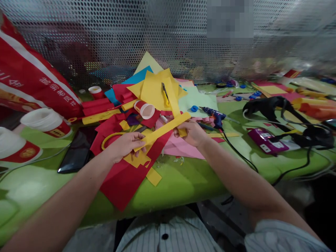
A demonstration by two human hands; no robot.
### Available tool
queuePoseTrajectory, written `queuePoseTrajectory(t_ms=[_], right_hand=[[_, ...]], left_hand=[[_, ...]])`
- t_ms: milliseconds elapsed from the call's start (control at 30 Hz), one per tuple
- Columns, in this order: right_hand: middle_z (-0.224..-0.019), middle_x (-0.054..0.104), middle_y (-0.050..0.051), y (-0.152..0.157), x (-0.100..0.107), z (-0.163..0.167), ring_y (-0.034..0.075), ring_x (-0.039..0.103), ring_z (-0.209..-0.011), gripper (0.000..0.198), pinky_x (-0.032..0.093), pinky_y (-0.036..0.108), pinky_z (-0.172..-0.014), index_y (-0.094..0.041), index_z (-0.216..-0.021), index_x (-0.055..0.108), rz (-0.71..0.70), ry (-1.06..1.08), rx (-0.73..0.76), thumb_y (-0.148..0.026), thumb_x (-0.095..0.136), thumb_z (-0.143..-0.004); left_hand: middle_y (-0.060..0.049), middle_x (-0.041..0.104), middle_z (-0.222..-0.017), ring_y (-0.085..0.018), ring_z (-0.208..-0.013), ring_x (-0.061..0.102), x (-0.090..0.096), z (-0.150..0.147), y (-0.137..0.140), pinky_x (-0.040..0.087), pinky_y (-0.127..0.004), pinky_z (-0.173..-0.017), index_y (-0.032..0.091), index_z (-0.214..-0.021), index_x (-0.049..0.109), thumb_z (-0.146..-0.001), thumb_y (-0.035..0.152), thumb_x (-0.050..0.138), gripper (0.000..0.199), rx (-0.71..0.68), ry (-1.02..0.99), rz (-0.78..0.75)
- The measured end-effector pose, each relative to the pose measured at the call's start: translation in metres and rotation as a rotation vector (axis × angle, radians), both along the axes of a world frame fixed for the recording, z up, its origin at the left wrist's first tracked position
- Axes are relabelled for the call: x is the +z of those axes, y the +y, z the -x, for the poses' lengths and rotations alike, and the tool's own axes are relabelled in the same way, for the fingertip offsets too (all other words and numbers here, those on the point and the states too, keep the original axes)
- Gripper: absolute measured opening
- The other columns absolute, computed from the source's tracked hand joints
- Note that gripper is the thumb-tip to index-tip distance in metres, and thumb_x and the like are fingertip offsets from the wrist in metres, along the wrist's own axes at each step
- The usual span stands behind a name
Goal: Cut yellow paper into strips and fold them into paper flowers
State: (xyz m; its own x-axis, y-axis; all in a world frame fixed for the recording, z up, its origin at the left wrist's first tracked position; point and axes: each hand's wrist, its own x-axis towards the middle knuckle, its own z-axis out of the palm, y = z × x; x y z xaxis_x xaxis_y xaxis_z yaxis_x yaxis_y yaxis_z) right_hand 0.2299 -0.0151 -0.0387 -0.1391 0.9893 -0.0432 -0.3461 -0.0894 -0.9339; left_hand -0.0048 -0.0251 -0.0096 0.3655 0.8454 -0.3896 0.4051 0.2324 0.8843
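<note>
A yellow paper strip point(165, 131) stretches slantwise between my two hands above the heap of coloured paper. My left hand point(129, 144) pinches its lower left end between thumb and fingers. Close to the upper right end, my right hand point(193, 133) is closed on yellow paper; I cannot tell whether that is the strip's folded end or a separate piece. Beneath lie a red sheet point(123, 185), a pink sheet point(181, 147) and small yellow scraps point(154, 177). Scissors with yellow handles point(166, 95) rest on yellow sheets point(152, 87) behind the strip.
A blue glue gun point(216, 115) with a black cord lies to the right, beyond it a purple box point(267, 140) and black straps point(273, 108). On the left are a black phone point(78, 150), stacked paper cups point(47, 122) and a large red bag point(34, 66). Perforated metal point(170, 35) stands behind.
</note>
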Motion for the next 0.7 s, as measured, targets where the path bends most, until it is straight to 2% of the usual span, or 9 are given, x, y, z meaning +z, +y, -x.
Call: queuePoseTrajectory(t_ms=[167, 300, 367, 400, 467, 533, 600, 700], right_hand=[[-0.051, 0.045, -0.003, -0.003, 0.007, 0.001, 0.010, 0.040, -0.043, 0.013, 0.032, 0.026, -0.042, -0.020, -0.071, 0.053, -0.019, -0.040, -0.029, -0.032, 0.053, -0.067], [-0.059, 0.053, 0.001, -0.005, 0.013, 0.000, 0.012, 0.043, -0.047, 0.042, 0.033, 0.027, -0.042, -0.019, -0.086, 0.058, -0.014, -0.072, -0.070, -0.055, 0.038, -0.075], [-0.066, 0.059, 0.005, -0.006, 0.013, -0.001, 0.014, 0.048, -0.052, 0.057, 0.035, 0.027, -0.043, -0.019, -0.088, 0.059, 0.004, -0.056, -0.114, -0.066, 0.031, -0.074], [-0.070, 0.061, 0.005, -0.006, 0.012, -0.001, 0.014, 0.051, -0.054, 0.058, 0.036, 0.027, -0.044, -0.019, -0.087, 0.059, 0.015, -0.054, -0.133, -0.069, 0.035, -0.072], [-0.074, 0.063, 0.004, -0.006, 0.011, 0.000, 0.013, 0.053, -0.058, 0.047, 0.039, 0.026, -0.048, -0.020, -0.083, 0.059, 0.035, -0.077, -0.155, -0.064, 0.054, -0.066], [-0.075, 0.063, 0.001, -0.006, 0.009, 0.001, 0.012, 0.053, -0.061, 0.035, 0.041, 0.025, -0.053, -0.020, -0.079, 0.059, 0.056, -0.124, -0.140, -0.045, 0.072, -0.058], [-0.076, 0.062, -0.001, -0.007, 0.008, 0.002, 0.011, 0.054, -0.064, 0.031, 0.042, 0.024, -0.057, -0.020, -0.079, 0.060, 0.076, -0.162, -0.089, -0.030, 0.076, -0.054], [-0.073, 0.062, -0.001, -0.008, 0.008, 0.001, 0.010, 0.054, -0.065, 0.026, 0.044, 0.024, -0.059, -0.018, -0.078, 0.062, 0.100, -0.243, 0.044, -0.019, 0.074, -0.055]], left_hand=[[0.002, 0.063, -0.056, -0.007, -0.037, 0.046, 0.008, -0.002, 0.001, 0.035, -0.020, -0.042, 0.018, -0.081, 0.049, -0.070, 0.029, 0.058, 0.018, -0.034, 0.127, -0.005], [0.003, 0.060, -0.050, -0.008, -0.035, 0.044, 0.014, -0.002, 0.006, 0.034, -0.021, -0.040, 0.018, -0.078, 0.049, -0.069, 0.027, 0.055, 0.013, 0.005, 0.204, -0.060], [0.002, 0.059, -0.049, -0.008, -0.034, 0.043, 0.017, -0.002, 0.007, 0.033, -0.021, -0.040, 0.019, -0.076, 0.050, -0.069, 0.025, 0.054, 0.011, 0.014, 0.239, -0.067], [0.002, 0.060, -0.049, -0.008, -0.034, 0.043, 0.018, -0.002, 0.008, 0.033, -0.022, -0.040, 0.019, -0.076, 0.050, -0.068, 0.025, 0.054, 0.011, 0.016, 0.251, -0.071], [0.001, 0.061, -0.051, -0.008, -0.035, 0.043, 0.021, -0.002, 0.009, 0.033, -0.022, -0.039, 0.019, -0.074, 0.051, -0.067, 0.025, 0.056, 0.011, 0.013, 0.264, -0.087], [0.000, 0.062, -0.053, -0.008, -0.035, 0.044, 0.023, -0.001, 0.012, 0.033, -0.022, -0.040, 0.019, -0.074, 0.052, -0.066, 0.025, 0.057, 0.011, 0.005, 0.262, -0.107], [0.000, 0.063, -0.053, -0.008, -0.036, 0.044, 0.026, 0.000, 0.015, 0.033, -0.021, -0.040, 0.019, -0.074, 0.053, -0.065, 0.024, 0.057, 0.010, 0.012, 0.255, -0.119], [0.000, 0.061, -0.050, -0.009, -0.038, 0.045, 0.031, 0.003, 0.018, 0.033, -0.021, -0.040, 0.018, -0.073, 0.054, -0.066, 0.022, 0.058, 0.009, 0.045, 0.231, -0.108]])
